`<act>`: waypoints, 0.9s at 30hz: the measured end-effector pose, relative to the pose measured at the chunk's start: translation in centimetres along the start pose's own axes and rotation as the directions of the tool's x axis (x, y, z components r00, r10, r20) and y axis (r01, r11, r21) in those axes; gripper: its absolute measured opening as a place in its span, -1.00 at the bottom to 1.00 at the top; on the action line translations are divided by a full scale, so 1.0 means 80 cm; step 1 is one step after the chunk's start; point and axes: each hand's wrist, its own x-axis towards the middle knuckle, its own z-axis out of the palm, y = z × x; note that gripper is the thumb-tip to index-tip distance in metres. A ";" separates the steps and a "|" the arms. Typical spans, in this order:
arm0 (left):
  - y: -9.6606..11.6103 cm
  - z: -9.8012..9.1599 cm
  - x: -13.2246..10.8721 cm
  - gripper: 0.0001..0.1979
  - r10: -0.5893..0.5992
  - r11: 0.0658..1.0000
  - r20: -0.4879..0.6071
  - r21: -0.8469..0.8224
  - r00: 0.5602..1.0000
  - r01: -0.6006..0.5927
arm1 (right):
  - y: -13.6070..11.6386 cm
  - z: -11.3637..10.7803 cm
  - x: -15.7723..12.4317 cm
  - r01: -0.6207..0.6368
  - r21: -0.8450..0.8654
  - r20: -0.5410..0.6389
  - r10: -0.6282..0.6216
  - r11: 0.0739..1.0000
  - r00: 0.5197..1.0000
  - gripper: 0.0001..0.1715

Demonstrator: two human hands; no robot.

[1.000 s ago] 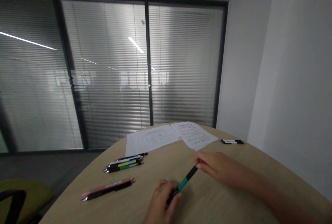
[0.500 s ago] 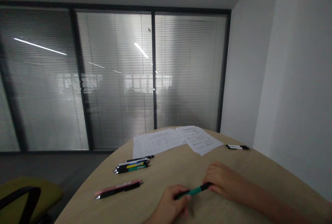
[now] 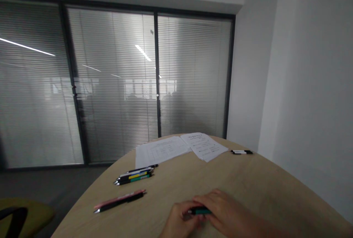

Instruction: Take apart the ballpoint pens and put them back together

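Low over the near part of the table, a green-and-black pen point(image 3: 201, 211) shows in the gap between my two hands. My left hand point(image 3: 180, 219) is closed, its curled fingers and thumb around the pen's black left end. From the other side my right hand point(image 3: 224, 208) grips the pen, covering its right end, with its fingertips reaching over to the left hand's fingers. Both hands touch each other, and only the pen's middle shows.
Left of my hands lie a pink pen and a black pen point(image 3: 120, 202). Beyond them is a row of several pens point(image 3: 135, 175). Printed papers point(image 3: 162, 149) spread at the table's far end, with black-and-white pens point(image 3: 242, 152) to their right. A chair point(image 3: 27, 214) stands at left.
My right hand has moved left and nearer, closing up against my left hand and covering more of the pen. The pen now lies more level. The view has turned slightly right.
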 end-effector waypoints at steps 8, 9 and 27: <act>-0.010 -0.008 0.002 -0.61 0.095 0.994 -0.252 -0.026 0.963 -0.104 | 0.007 -0.025 0.031 0.054 0.423 -0.187 0.029 0.905 0.982 -0.58; -0.012 -0.008 0.004 -0.59 0.084 0.991 -0.267 -0.080 0.960 -0.109 | 0.014 -0.029 0.037 0.062 0.538 -0.250 0.089 0.841 0.964 -0.64; -0.025 -0.009 0.013 -0.44 -0.226 0.965 -0.068 -0.149 0.972 0.214 | 0.136 -0.088 0.073 0.072 0.929 0.012 0.224 -0.362 0.975 -0.55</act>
